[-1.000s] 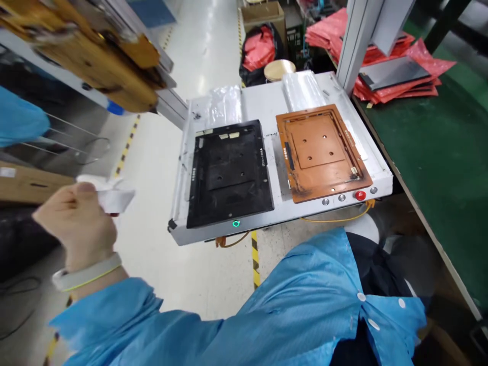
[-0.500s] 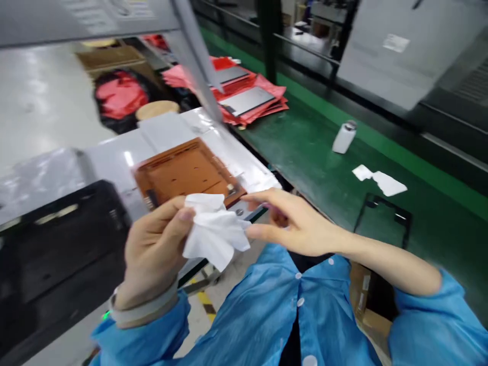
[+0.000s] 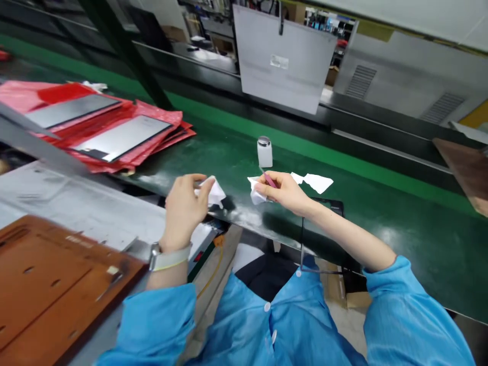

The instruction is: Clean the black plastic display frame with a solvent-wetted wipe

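Note:
My left hand (image 3: 186, 207) pinches a crumpled white wipe (image 3: 215, 194) between thumb and fingers, above the near edge of the green bench. A smaller piece of white wipe (image 3: 256, 195) is in the fingertips of my right hand (image 3: 286, 192). That same hand also grips a slim pink-red tool (image 3: 270, 179) with a thin tip; its exact kind is not clear. Just beyond the right hand stands a white bottle (image 3: 265, 153) with a metal cap. More white wipe scraps (image 3: 319, 183) lie to its right. A thin black frame (image 3: 336, 205) sits at the bench edge, partly behind my right forearm.
Red plastic bags (image 3: 160, 109) with flat grey panels (image 3: 127, 136) on them are stacked on the green bench (image 3: 224, 147) at the left. An orange-brown fixture plate (image 3: 57, 284) rests on the lower-left table. A brown board (image 3: 463, 173) is at the far right.
The view has swung right toward the green bench. My hands have moved apart, and the right now has a piece of wipe, while before only the left held one.

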The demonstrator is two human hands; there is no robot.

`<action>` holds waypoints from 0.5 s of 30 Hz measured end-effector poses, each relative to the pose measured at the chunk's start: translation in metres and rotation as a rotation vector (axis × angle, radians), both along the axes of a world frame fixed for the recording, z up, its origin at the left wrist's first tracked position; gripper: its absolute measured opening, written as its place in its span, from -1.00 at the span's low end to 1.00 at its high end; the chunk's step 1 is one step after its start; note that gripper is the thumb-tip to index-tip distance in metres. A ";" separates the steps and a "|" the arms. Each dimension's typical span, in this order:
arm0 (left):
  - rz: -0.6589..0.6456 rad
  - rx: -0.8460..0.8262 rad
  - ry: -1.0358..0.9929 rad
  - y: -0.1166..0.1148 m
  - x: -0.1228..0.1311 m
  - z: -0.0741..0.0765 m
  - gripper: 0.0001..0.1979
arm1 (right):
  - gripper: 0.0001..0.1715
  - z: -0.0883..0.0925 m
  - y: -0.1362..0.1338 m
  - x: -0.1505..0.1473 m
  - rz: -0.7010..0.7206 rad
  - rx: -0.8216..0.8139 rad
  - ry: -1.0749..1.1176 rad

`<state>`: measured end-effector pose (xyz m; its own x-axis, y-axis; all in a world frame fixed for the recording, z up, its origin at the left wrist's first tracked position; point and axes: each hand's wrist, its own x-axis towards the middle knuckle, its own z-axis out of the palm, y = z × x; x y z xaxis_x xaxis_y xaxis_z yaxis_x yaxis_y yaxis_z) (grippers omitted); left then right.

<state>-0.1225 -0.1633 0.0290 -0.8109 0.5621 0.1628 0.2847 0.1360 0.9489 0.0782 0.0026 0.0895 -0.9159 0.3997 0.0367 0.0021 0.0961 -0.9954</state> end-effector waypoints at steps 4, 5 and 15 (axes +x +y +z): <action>-0.301 0.058 -0.116 0.046 0.030 -0.023 -0.43 | -0.17 -0.002 0.017 0.010 0.009 -0.038 -0.026; -0.357 0.068 -0.148 0.055 0.039 -0.030 -0.43 | -0.16 -0.004 0.021 0.013 0.005 -0.040 -0.030; -0.119 0.110 0.054 0.131 -0.005 -0.046 -0.39 | -0.48 -0.051 0.061 0.030 -0.148 0.112 -0.106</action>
